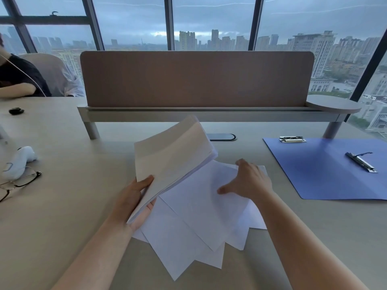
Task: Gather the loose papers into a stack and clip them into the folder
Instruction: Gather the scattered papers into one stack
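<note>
White stack [171, 155] is pinched by the left hand [134, 197]; right hand [249, 181] lies flat, ungripping, on loose sheets [199, 222]. Sagging pages could probably be spilled.

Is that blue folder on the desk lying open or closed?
Open. The blue folder lies flat on the desk, its inside showing, with two metal clips exposed and no paper in it.

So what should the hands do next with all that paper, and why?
Probably the right hand should slide the top loose sheet up and tuck it into the stack that the left hand holds. Several sheets still lie fanned out on the desk, so the blue folder, lying open to the right, has to wait.
</note>
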{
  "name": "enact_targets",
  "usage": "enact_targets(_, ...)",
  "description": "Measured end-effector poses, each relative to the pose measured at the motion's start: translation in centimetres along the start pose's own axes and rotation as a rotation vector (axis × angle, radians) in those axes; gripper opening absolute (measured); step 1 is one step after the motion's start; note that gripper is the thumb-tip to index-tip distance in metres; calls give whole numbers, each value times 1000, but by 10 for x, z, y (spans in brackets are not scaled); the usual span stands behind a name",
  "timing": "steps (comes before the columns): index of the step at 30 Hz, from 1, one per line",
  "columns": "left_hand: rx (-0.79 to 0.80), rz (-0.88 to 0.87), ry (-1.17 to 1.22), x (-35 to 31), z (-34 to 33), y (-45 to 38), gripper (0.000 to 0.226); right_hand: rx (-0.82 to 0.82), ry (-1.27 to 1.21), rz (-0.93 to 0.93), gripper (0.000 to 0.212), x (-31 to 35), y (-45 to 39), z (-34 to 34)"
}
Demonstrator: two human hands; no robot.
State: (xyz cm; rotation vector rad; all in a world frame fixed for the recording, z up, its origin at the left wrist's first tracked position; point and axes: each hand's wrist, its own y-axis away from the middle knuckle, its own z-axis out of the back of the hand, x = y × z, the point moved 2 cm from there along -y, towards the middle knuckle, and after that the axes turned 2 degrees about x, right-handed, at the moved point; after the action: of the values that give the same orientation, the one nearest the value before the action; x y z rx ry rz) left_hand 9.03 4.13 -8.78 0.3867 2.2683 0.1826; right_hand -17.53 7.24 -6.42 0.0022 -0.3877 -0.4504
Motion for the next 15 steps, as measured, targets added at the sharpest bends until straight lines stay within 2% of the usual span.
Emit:
enact_targets(3, 8, 3, 24, -1, 0, 0, 11, -41, -68, 10, 63, 0, -1, 6)
enact_targets(6, 25, 6, 47, -1, 1, 0, 10, -19, -363, -11, 23, -7, 0, 0)
enact_targets(8, 25, -4, 51, -3, 3, 0, 9, -19, -660, -97, 19, -13, 6, -7)
enact_targets(10, 19, -11, 54, -4, 4, 0, 8, -10, -870, -185, 24, -19, 17, -14)
enact_targets(13, 30, -20, 68, -7, 6, 1, 9, 115, -1016, -235, 17, -13, 49, -17)
enact_targets(15, 28, -32, 64, -7, 8, 2, 14, 255, -1017, -176, 17, -4, 76, -16)
